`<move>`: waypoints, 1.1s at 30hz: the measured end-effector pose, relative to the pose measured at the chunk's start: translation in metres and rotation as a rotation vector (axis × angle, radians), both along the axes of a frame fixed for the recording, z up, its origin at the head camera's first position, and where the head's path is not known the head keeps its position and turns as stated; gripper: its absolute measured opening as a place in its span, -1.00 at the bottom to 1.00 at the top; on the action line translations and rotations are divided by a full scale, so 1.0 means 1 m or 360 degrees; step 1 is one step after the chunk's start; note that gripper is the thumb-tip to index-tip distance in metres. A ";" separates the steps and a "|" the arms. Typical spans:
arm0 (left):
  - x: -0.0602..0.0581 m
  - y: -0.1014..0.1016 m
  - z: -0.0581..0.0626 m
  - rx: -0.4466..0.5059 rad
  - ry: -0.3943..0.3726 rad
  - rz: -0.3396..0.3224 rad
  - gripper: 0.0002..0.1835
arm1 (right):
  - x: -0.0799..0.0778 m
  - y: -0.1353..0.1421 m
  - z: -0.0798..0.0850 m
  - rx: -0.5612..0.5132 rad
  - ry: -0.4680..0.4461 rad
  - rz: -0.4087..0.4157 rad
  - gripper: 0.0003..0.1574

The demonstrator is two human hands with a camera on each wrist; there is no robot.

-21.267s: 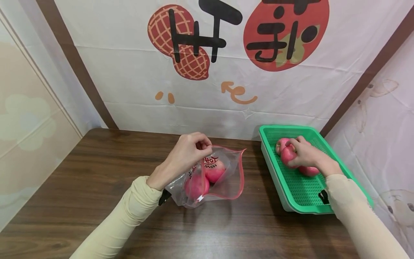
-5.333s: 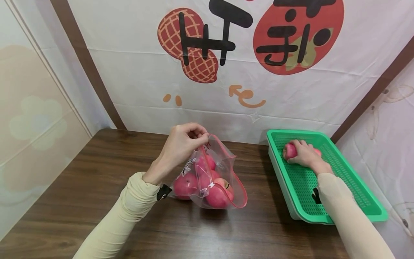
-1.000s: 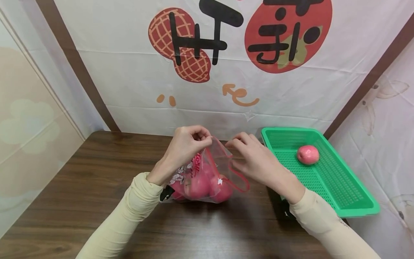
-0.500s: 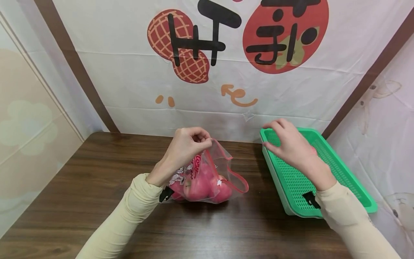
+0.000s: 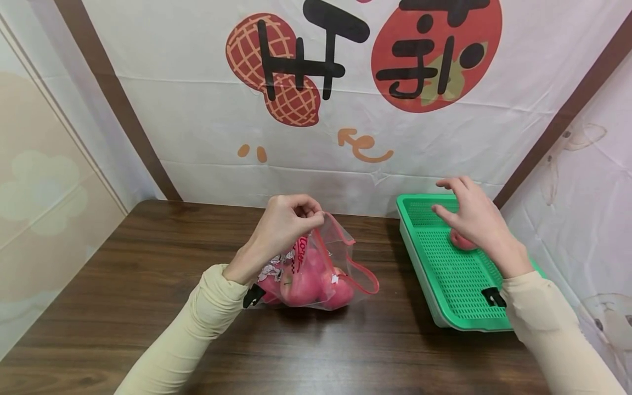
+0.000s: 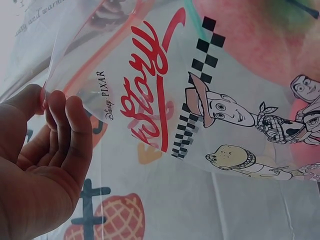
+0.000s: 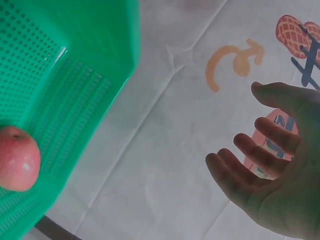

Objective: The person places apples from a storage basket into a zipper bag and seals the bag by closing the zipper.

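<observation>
My left hand (image 5: 288,225) pinches the top edge of a clear zip bag (image 5: 340,255) with a red rim, printed with cartoon figures in the left wrist view. Several red apples (image 5: 302,285) lie inside it on the table, and its mouth gapes toward the right. Over the green basket (image 5: 439,307), my right hand (image 5: 476,216) hovers with fingers spread and nothing in it. One apple (image 7: 17,159) sits in the basket below that hand, partly hidden by it in the head view.
The brown wooden table (image 5: 148,285) carries both the bag and the basket, which stands at its right side. A white printed cloth (image 5: 197,109) hangs close behind the table's back edge. Side cloths stand at left and right.
My right hand has moved from the bag's mouth rightward to above the basket, its fingers free. My left hand keeps its pinch on the bag. Earlier, the basket held more apples and the bag fewer.
</observation>
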State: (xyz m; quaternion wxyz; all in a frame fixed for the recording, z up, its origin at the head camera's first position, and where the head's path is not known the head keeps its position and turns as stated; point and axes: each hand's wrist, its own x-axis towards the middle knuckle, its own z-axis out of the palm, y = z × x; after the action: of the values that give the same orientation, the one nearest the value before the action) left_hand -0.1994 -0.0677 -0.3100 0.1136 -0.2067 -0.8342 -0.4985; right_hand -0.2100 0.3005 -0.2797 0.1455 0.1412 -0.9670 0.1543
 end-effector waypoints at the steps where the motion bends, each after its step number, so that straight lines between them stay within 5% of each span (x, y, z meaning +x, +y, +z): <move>1: 0.000 0.000 0.000 0.0001 0.0002 0.0000 -0.91 | -0.001 0.001 0.000 0.0008 -0.0002 -0.0009 -0.35; 15: 0.000 -0.002 0.000 0.0000 0.0012 -0.0017 -0.91 | -0.015 0.031 -0.012 -0.0011 -0.0114 -0.0068 -0.28; 33: 0.001 -0.002 -0.002 -0.0024 0.0034 -0.0007 -0.91 | -0.040 0.081 -0.046 0.0011 -0.0341 -0.0188 -0.12</move>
State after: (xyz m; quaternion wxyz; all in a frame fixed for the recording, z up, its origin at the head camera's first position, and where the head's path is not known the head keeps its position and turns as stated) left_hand -0.1986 -0.0693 -0.3116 0.1199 -0.2148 -0.8362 -0.4901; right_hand -0.2496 0.3811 -0.3253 0.0496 0.0670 -0.9842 0.1564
